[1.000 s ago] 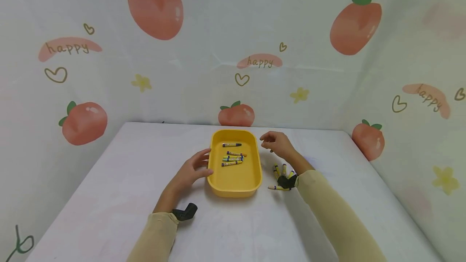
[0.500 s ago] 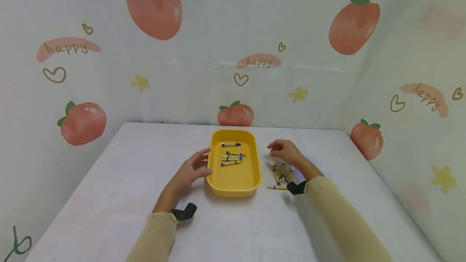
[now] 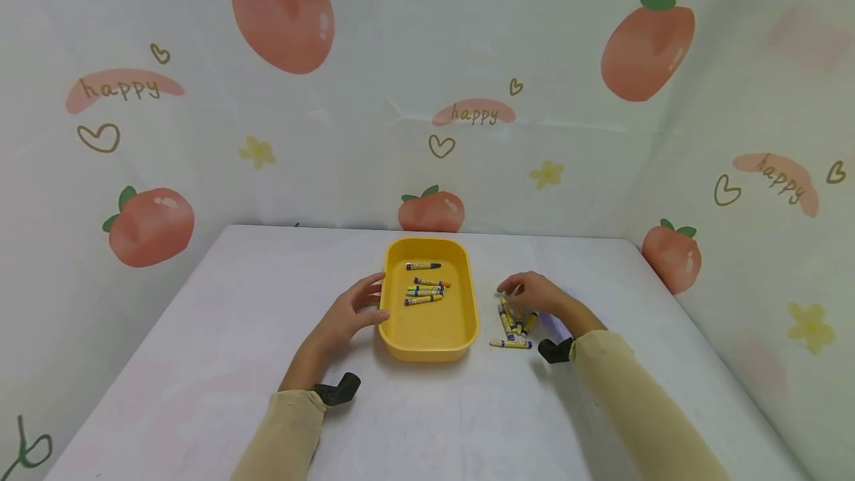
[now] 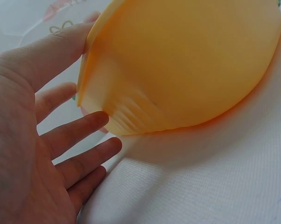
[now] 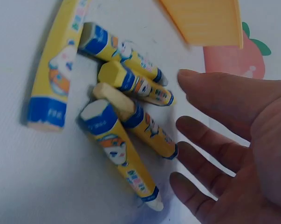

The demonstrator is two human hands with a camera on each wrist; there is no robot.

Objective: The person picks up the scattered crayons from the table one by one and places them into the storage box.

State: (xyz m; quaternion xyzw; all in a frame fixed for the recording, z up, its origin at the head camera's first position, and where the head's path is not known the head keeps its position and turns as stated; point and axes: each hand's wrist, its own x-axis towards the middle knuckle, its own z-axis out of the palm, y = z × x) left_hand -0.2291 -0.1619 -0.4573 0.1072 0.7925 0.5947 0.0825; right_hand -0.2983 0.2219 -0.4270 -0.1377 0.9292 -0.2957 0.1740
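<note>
A yellow tray (image 3: 467,332) stands in the middle of the white table and holds several crayons (image 3: 425,290). My left hand (image 3: 354,310) lies open against the tray's left wall (image 4: 145,93), thumb at the rim, fingers straight. More yellow-wrapped crayons (image 3: 513,320) lie loose on the table just right of the tray. My right hand (image 3: 531,292) hovers over this pile with relaxed, spread fingers (image 5: 210,144) and holds nothing. In the right wrist view the loose crayons (image 5: 126,121) lie close in front of the palm.
One crayon (image 3: 510,344) lies apart at the pile's near side. Walls with a peach pattern close in the table at the back and both sides. Black wrist mounts (image 3: 337,390) sit at both cuffs.
My right hand has drawn back from beside the tray's far right corner and come down over the loose crayons. The left hand and the tray have stayed put.
</note>
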